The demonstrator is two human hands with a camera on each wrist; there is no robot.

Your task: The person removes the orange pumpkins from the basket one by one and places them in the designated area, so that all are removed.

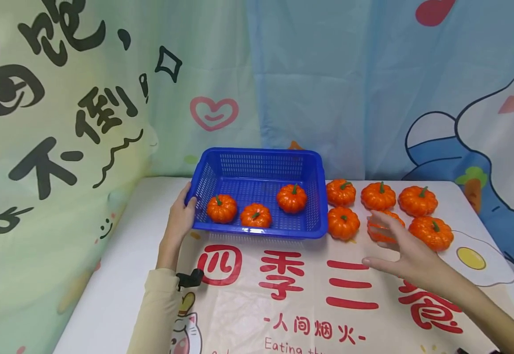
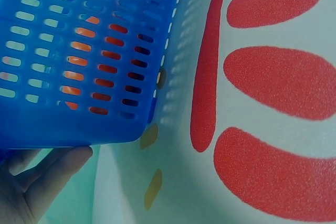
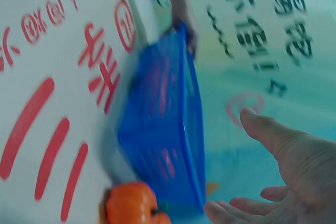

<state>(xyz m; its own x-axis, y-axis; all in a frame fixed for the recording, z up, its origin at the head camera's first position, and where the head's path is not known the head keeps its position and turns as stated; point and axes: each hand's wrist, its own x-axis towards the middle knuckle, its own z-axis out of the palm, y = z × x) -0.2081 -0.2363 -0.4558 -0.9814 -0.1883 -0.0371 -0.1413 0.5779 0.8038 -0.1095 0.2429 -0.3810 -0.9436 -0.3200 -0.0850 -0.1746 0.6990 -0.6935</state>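
Note:
A blue plastic basket [image 1: 257,237] stands on the table, tilted slightly toward me, with three small orange pumpkins inside, one being the pumpkin [image 1: 292,198] at the right. My left hand [image 1: 182,212] grips the basket's left rim, thumb at the edge; in the left wrist view its fingers [image 2: 58,174] meet the blue rim. Over the table to the right, my right hand [image 1: 409,250] is spread with nothing in it. It partly hides a pumpkin [image 1: 385,227] behind its fingers. In the right wrist view the right hand [image 3: 294,166] shows its thumb and fingers apart.
Several more pumpkins sit in two rows right of the basket, among them a front-left pumpkin [image 1: 343,223] and a back-right pumpkin [image 1: 418,200]. A printed cloth [image 1: 301,295] covers the table. A printed curtain [image 1: 310,98] hangs behind the table.

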